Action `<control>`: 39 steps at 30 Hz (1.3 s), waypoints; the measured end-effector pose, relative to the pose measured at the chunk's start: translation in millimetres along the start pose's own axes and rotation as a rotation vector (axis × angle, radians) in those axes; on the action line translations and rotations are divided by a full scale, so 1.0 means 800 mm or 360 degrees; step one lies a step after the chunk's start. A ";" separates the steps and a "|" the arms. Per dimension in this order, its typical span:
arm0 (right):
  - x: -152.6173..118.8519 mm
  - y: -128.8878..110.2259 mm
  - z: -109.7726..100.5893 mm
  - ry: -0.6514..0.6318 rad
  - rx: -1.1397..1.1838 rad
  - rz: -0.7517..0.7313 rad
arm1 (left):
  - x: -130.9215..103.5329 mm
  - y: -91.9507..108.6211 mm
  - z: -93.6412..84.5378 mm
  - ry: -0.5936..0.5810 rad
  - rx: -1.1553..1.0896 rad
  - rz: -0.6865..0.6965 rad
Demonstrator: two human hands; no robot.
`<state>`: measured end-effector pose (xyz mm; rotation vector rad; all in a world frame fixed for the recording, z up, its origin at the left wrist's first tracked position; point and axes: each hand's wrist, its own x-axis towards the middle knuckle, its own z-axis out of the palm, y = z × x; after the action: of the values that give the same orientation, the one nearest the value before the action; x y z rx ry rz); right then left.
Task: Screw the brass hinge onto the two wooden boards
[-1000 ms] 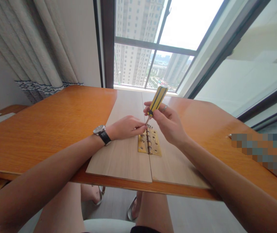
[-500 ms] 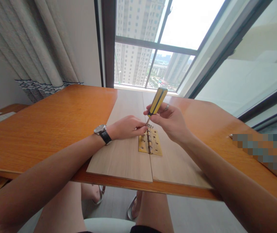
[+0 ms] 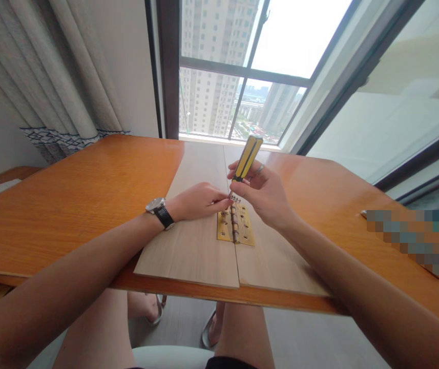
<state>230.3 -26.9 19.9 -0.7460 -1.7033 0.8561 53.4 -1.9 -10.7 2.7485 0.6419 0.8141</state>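
A brass hinge point(image 3: 235, 228) lies across the seam between a left wooden board point(image 3: 188, 251) and a right wooden board point(image 3: 276, 261). Several small screws point(image 3: 235, 199) are clustered at the hinge's far end. My right hand point(image 3: 263, 192) holds a yellow and black screwdriver point(image 3: 247, 159) by its handle, tilted, tip pointing down beside those screws. At the screwdriver's tip, my left hand point(image 3: 204, 201) has thumb and forefinger pinched together; what they hold is too small to make out.
Both boards rest on an orange-brown table point(image 3: 88, 205), whose near edge is by my legs. A window point(image 3: 242, 72) stands behind it, a grey curtain point(image 3: 58, 66) at the left. At the right edge, part of the view is pixelated.
The whole view has shifted slightly to the left. The screwdriver is still in my right hand, and both hands keep nearly the same place by the hinge.
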 end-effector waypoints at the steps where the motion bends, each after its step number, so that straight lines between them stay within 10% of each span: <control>1: -0.001 -0.001 -0.001 -0.0028 -0.0005 -0.0005 | 0.000 0.000 0.000 0.0002 0.0005 0.0006; 39: 0.003 0.000 -0.010 -0.0075 0.0131 0.0090 | -0.002 0.002 -0.002 0.0174 0.0006 -0.0048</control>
<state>237.1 -23.3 23.0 -0.7263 -1.6845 0.9843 52.1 -4.1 -9.7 2.7055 0.7038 0.9628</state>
